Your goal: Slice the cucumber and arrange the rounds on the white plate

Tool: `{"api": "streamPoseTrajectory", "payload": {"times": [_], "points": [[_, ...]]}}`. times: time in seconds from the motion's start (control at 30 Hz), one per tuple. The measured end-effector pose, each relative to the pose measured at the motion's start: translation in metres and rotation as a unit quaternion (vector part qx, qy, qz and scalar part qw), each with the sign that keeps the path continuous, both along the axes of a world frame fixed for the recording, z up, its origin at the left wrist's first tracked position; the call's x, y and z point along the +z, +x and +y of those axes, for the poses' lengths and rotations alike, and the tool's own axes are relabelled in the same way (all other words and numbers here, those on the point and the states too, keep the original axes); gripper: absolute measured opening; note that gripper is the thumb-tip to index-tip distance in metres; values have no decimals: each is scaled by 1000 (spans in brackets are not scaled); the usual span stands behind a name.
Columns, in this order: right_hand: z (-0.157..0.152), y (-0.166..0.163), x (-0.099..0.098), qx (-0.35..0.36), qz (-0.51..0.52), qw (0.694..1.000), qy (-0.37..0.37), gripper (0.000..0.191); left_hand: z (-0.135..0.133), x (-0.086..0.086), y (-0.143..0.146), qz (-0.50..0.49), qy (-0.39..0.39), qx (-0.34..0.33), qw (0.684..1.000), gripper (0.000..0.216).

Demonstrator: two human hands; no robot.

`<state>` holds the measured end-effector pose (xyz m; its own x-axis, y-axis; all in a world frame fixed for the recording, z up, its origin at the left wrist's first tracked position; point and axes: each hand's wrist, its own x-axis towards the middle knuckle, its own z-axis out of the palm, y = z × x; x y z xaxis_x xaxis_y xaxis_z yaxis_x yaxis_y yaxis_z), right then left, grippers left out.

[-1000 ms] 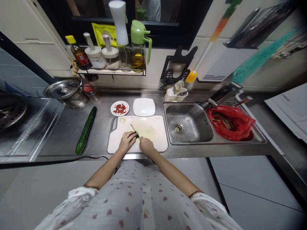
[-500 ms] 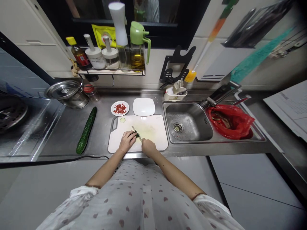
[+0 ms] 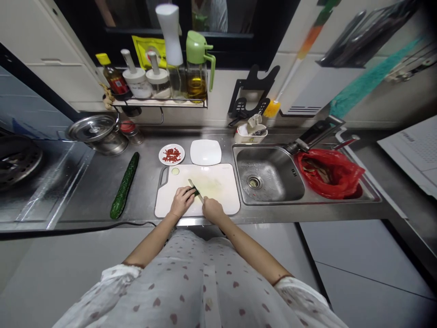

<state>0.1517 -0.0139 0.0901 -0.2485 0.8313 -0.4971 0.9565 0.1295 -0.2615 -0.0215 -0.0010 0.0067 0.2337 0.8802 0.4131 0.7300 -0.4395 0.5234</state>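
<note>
On a white cutting board (image 3: 167, 200), my left hand (image 3: 182, 200) is closed over a short dark-green piece of cucumber (image 3: 196, 192), which its fingers mostly hide. My right hand (image 3: 212, 210) grips a knife (image 3: 195, 187) by the handle, the blade slanting up and left against the cucumber beside my left fingertips. A pale round cucumber slice (image 3: 175, 171) lies near the board's upper left corner. Left of the board, a whole cucumber (image 3: 124, 186) rests on the steel counter.
Behind the board sit a small plate (image 3: 161, 157) of chopped red bits and a white square dish (image 3: 205, 152). To the right is a sink (image 3: 273, 182) with a red plastic bag (image 3: 331, 177). A lidded pot (image 3: 105, 139) stands back left, below a bottle rack (image 3: 160, 104).
The whole view has shifted very slightly. Both hands, the knife and the cucumber piece keep nearly the same places on the board.
</note>
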Motion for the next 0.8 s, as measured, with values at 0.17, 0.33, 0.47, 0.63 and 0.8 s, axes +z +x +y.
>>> {"api": "streamPoseTrajectory", "payload": {"times": [0.17,0.33,0.47,0.63,0.8], "points": [[1,-1,3,-1,1,1000,-5,26,0,2,1,-4,10,5,1000,25],[-5,3,-2,0,2,1000,2,25,0,3,1,-6,17,2,1000,26],[-9,5,-7,-2,1,1000,10,24,0,1,0,-1,19,1,1000,25],[-4,1,-7,-2,3,1000,3,25,0,-1,0,-1,25,-1,1000,26],[10,-10,-5,-9,15,1000,8,26,0,0,1,-3,27,3,1000,26]]}}
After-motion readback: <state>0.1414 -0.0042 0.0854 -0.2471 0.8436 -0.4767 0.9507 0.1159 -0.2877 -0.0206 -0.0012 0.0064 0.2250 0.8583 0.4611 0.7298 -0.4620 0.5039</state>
